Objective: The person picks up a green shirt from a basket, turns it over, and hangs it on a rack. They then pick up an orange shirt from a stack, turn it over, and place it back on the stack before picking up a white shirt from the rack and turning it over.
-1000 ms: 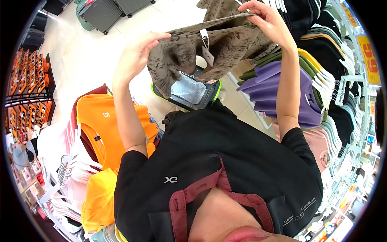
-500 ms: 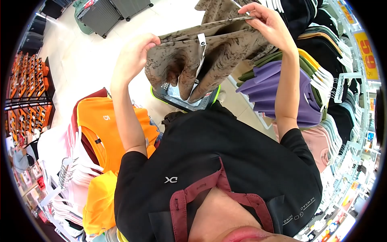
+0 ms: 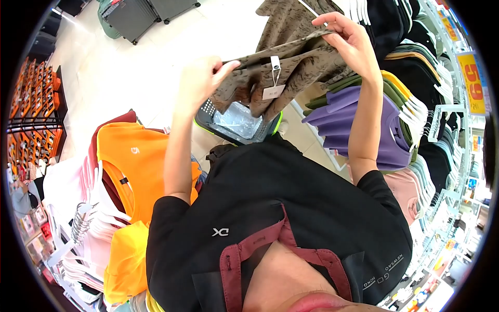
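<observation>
A brown T-shirt-like garment (image 3: 299, 62) with dark mottled marks hangs stretched between my two hands above the basket. My left hand (image 3: 205, 80) pinches its edge at the left. At the upper right my right hand (image 3: 351, 44) grips the same edge, close to a thin white hanger bar (image 3: 306, 8). A white paper tag (image 3: 274, 92) dangles on a string from a small label at the garment's middle. Under the garment stands a dark basket (image 3: 208, 117) with a lime-green rim, holding a clear plastic-wrapped item (image 3: 236, 122).
On the right, a rack carries purple shirts (image 3: 369, 125), olive and black clothes on white hangers. Orange shirts (image 3: 130, 156) and white ones hang at left. Grey suitcases (image 3: 130, 21) stand on the pale floor at the back. Orange shelving (image 3: 36, 99) lines the far left.
My left hand has moved right, toward my right hand, bringing the garment's edge with it. The garment is bunched narrower, its tag now faces me, and more of the basket shows.
</observation>
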Tool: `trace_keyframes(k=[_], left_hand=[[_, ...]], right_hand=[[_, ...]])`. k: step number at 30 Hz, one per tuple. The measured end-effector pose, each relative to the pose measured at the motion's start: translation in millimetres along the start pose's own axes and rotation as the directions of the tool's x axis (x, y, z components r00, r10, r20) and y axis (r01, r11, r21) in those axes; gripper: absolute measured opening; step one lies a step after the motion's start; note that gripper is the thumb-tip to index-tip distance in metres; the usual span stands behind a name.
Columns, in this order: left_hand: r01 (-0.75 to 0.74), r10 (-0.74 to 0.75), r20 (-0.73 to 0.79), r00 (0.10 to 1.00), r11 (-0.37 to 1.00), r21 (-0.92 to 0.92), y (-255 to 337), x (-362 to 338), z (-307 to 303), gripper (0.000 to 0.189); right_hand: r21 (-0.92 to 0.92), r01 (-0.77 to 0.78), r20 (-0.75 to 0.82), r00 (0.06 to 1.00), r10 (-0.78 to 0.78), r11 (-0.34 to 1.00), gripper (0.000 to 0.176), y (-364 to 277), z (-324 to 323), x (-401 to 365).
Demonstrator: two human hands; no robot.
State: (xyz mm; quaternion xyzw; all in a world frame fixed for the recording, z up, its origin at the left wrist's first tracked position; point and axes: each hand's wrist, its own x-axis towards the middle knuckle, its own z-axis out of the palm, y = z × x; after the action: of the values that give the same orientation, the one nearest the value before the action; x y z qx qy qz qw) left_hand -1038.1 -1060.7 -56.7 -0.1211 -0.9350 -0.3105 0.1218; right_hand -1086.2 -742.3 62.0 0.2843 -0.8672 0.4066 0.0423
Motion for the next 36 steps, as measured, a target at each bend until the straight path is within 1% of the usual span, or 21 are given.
trace_keyframes(k=[3,7,9,11,13,15,16,17,19,20,21,23,24,25,27,28,30,31,32,33,36], left_hand=[[-0.053,0.053,-0.106,0.993,0.999,0.003,2,4,21,0.040],[-0.019,0.017,-0.184,0.983,1.000,-0.006,-12,11,38,0.026],[0.066,-0.066,-0.116,0.991,0.998,-0.005,-16,15,39,0.019],[0.177,-0.168,-0.294,0.941,0.984,0.005,-27,21,44,0.019],[0.221,-0.224,-0.281,0.933,0.974,-0.044,-31,29,41,0.019],[0.259,-0.404,-0.132,0.905,0.770,-0.583,-32,38,40,0.018],[0.206,-0.415,-0.117,0.902,0.654,-0.728,-31,45,44,0.017],[0.201,-0.414,-0.123,0.902,0.654,-0.730,-31,53,45,0.017],[0.039,-0.455,-0.075,0.887,0.236,-0.971,-21,67,41,0.019],[-0.025,-0.448,-0.091,0.889,0.152,-0.988,-16,71,40,0.019],[-0.026,-0.452,-0.092,0.888,0.149,-0.988,-8,75,37,0.019],[-0.150,-0.454,-0.115,0.883,-0.043,-0.988,8,81,31,0.020],[-0.177,-0.484,-0.133,0.865,-0.045,-0.983,29,82,23,0.021],[-0.169,-0.458,-0.188,0.869,0.084,-0.982,26,83,27,0.022],[-0.176,-0.486,-0.257,0.835,0.206,-0.962,36,79,27,0.019],[-0.173,-0.488,-0.254,0.835,0.205,-0.963,40,76,26,0.019],[-0.116,-0.415,-0.313,0.855,0.434,-0.893,47,69,26,0.018],[-0.112,-0.416,-0.310,0.855,0.435,-0.893,49,68,27,0.018],[-0.117,-0.393,-0.364,0.844,0.527,-0.842,51,67,29,0.018],[-0.121,-0.365,-0.416,0.833,0.614,-0.780,53,66,30,0.019],[-0.083,-0.354,-0.434,0.828,0.688,-0.721,55,63,31,0.020]], right_hand=[[0.023,-0.006,-0.014,1.000,0.006,1.000,0.026,-8,4,4],[0.006,-0.005,-0.051,0.999,0.005,1.000,0.026,-5,4,6],[-0.002,-0.014,-0.065,0.998,0.014,1.000,0.026,-1,5,5],[-0.040,-0.044,-0.082,0.996,0.041,0.998,0.025,1,8,3],[-0.028,-0.052,-0.084,0.995,0.049,0.998,0.024,8,10,-1],[-0.019,-0.053,-0.087,0.995,0.051,0.998,0.024,15,12,-4],[-0.008,-0.092,-0.093,0.992,0.091,0.996,0.023,19,14,-6],[0.002,-0.131,-0.099,0.987,0.130,0.991,0.023,21,15,-8],[0.003,-0.190,-0.107,0.976,0.189,0.982,0.022,32,18,-13],[0.003,-0.210,-0.111,0.972,0.209,0.978,0.022,39,20,-17],[0.004,-0.231,-0.114,0.966,0.230,0.973,0.022,45,23,-19],[0.016,-0.244,-0.112,0.963,0.244,0.970,0.022,54,30,-25],[0.028,-0.252,-0.116,0.960,0.254,0.967,0.021,58,33,-27],[0.028,-0.252,-0.113,0.961,0.254,0.967,0.021,64,39,-29],[0.096,-0.276,-0.169,0.942,0.288,0.956,0.020,75,50,-33],[0.102,-0.275,-0.194,0.937,0.290,0.956,0.019,78,57,-35],[0.056,-0.310,-0.211,0.925,0.315,0.949,0.020,81,76,-41],[0.021,-0.333,-0.210,0.920,0.330,0.943,0.021,83,88,-44],[0.113,-0.272,-0.237,0.927,0.291,0.956,0.025,97,106,-50],[0.029,-0.204,-0.285,0.937,0.203,0.979,0.029,95,118,-55],[-0.126,-0.050,-0.480,0.877,-0.016,0.991,0.028,61,147,-71]])
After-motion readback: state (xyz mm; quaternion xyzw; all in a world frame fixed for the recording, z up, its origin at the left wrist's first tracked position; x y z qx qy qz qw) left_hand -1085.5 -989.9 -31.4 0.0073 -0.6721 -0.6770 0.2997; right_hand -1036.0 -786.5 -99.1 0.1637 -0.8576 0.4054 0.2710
